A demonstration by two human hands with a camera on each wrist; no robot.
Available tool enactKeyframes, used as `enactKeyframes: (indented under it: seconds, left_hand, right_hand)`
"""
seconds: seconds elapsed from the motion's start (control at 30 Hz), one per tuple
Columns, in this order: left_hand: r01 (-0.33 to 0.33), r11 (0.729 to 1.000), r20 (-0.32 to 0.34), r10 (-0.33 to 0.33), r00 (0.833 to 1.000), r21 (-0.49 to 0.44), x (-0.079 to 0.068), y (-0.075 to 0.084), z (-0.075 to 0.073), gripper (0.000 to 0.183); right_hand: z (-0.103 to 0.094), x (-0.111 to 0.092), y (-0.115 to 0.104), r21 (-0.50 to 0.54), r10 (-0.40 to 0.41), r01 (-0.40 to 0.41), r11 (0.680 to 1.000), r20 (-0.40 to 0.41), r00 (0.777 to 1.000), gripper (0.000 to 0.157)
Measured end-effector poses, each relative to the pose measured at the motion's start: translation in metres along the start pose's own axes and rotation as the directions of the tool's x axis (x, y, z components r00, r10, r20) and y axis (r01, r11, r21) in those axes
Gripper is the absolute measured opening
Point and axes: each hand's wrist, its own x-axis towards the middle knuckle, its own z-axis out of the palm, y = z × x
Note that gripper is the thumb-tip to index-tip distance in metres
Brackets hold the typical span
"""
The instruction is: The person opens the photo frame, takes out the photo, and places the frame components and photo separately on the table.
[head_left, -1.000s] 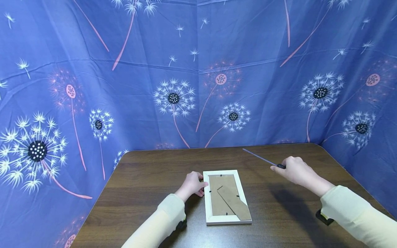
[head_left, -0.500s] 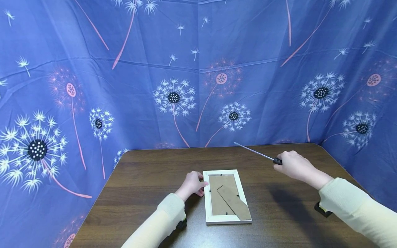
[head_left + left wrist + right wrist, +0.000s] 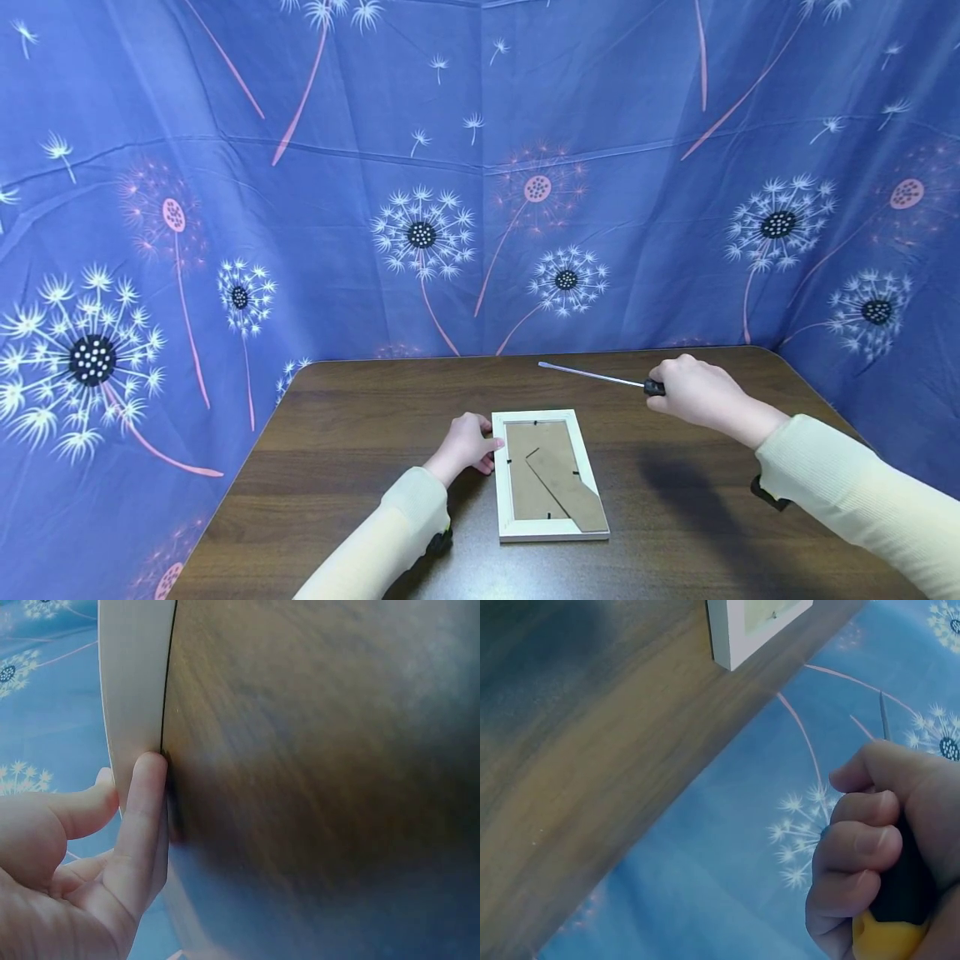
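Note:
A white picture frame (image 3: pixel 543 475) lies face down on the table, its brown backing board and small black tabs showing. The stand flap (image 3: pixel 587 510) reaches over its lower right corner. My left hand (image 3: pixel 463 446) holds the frame's left edge, thumb on top and fingers along the side; in the left wrist view the fingers (image 3: pixel 142 802) rest against that edge. My right hand (image 3: pixel 697 392) grips a screwdriver (image 3: pixel 592 375) in the air to the right of the frame, its long metal shaft pointing left. In the right wrist view, its black and yellow handle (image 3: pixel 891 937) sits inside the curled fingers.
A dark brown wooden table (image 3: pixel 337 433) with rounded back corners carries the frame. Behind it and on both sides hangs a blue cloth (image 3: pixel 315 208) printed with dandelions, meeting the table's back edge.
My right hand has moved left with the screwdriver, whose shaft has swung flatter and whose tip now lies further left. The left hand and the picture frame have stayed in place.

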Motion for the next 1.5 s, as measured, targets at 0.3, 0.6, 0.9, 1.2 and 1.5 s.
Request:
enactKeyframes:
  seconds: [0.3,0.6,0.9,1.2,1.5]
  left_hand:
    - [-0.009,1.0,-0.005,0.009,1.0,0.005,0.001,-0.001,0.0,0.032]
    - [-0.054,0.999,-0.002,0.054,0.999,-0.003,0.0,-0.001,-0.001,0.026]
    - [-0.049,0.999,-0.006,0.049,0.999,-0.02,0.001,-0.003,-0.001,0.026]
    - [-0.034,0.999,0.001,0.034,0.999,-0.025,0.002,-0.002,-0.001,0.027]
    - [-0.052,0.998,-0.006,0.052,0.999,-0.017,0.003,-0.001,-0.003,0.026]
  right_hand:
    - [-0.007,0.004,-0.012,-0.089,-0.113,0.111,0.99,-0.022,0.993,0.039]
    - [-0.009,0.011,-0.019,-0.141,-0.16,0.152,0.978,-0.049,0.986,0.036]
    - [-0.004,0.017,-0.025,-0.221,-0.28,0.253,0.942,-0.101,0.955,0.04]
    - [-0.001,0.024,-0.032,-0.301,-0.402,0.346,0.889,-0.148,0.903,0.042]
    - [0.001,0.029,-0.039,-0.348,-0.476,0.401,0.847,-0.163,0.864,0.043]
